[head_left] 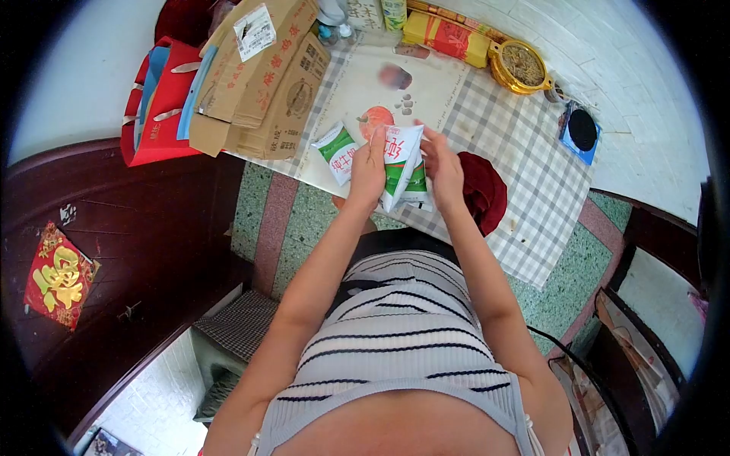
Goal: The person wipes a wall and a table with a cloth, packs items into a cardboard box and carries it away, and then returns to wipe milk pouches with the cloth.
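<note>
My left hand (pixel 369 169) holds the left side of a white and green milk pouch (pixel 401 158) with red lettering. On the pouch's right side is my right hand (pixel 445 169), its fingers curved by a second green and white pouch (pixel 417 182) that shows behind the first. Another milk pouch (pixel 335 154) lies on the table to the left of my left hand. A dark red cloth (pixel 483 193) rests just right of my right hand.
The table has a checked cloth (pixel 498 125). Cardboard boxes (pixel 285 99) and a red bag (pixel 163 106) stand at the left. Along the back are a yellow package (pixel 445 38) and a gold bowl (pixel 520 67); a black round object (pixel 582 130) lies at the right.
</note>
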Demonstrator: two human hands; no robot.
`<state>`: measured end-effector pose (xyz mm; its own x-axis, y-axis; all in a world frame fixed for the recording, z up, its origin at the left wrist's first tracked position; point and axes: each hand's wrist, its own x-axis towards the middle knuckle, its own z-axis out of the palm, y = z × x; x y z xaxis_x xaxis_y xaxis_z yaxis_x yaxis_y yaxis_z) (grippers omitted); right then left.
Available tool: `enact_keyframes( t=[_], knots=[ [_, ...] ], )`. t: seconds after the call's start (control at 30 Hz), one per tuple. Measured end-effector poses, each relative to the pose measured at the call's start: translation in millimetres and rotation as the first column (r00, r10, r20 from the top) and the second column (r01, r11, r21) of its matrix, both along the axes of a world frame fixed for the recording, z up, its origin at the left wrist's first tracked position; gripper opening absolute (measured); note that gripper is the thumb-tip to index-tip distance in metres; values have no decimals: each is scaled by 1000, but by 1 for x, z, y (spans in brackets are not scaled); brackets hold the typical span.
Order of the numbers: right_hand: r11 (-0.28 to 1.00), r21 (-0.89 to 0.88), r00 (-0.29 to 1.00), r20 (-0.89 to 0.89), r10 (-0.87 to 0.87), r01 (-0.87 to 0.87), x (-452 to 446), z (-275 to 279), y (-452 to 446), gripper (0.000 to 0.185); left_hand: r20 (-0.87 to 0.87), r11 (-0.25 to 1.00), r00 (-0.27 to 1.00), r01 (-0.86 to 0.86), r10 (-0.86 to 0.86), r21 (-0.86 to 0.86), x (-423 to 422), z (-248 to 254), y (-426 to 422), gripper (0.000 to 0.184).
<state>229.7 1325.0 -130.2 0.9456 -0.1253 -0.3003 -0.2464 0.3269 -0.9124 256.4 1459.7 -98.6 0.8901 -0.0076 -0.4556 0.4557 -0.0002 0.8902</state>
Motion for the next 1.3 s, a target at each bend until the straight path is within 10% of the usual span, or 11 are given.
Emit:
enact_keyframes(
  t=[0.07,0.1,0.17,0.23,0.37,0.5,0.63,0.8,1.0,1.07,1.3],
  knots=[
    [998,-61,1000,-6,8,-8,-5,-3,-19,54,60,999,998,14,-17,50,1,-11,3,44],
    [880,-474,999,54,-3,28,-12,-11,-29,55,115,995,993,25,-37,99,1,-14,4,41],
    [353,-932,995,93,29,77,-31,-26,-48,61,235,975,970,2,-55,222,1,-12,6,38],
    [-13,-1000,1000,-25,5,-25,-51,-34,-61,66,350,941,932,-35,-91,337,2,-7,6,34],
    [-101,-984,983,-159,93,-149,-80,-72,-93,66,527,905,844,-144,-99,401,1,2,4,30],
    [436,-897,983,-7,-182,75,-58,-36,-103,47,615,897,775,-162,-143,412,1,6,0,27],
    [613,-701,931,277,-238,365,-48,6,-85,30,585,904,798,-133,-145,405,-2,5,-5,24],
    [665,-713,927,366,84,221,-40,53,-24,62,541,865,795,-42,-274,500,-14,4,-26,19],
    [835,-515,939,344,-5,193,-9,25,-26,53,549,819,669,162,-501,550,-18,14,-12,18],
    [986,-91,986,102,-131,140,5,-2,-40,36,454,887,778,281,-434,366,-24,23,-9,20],
    [890,-214,891,318,-325,402,-11,20,-37,36,131,953,990,91,-55,-290,-18,10,-12,27]
  ],
)
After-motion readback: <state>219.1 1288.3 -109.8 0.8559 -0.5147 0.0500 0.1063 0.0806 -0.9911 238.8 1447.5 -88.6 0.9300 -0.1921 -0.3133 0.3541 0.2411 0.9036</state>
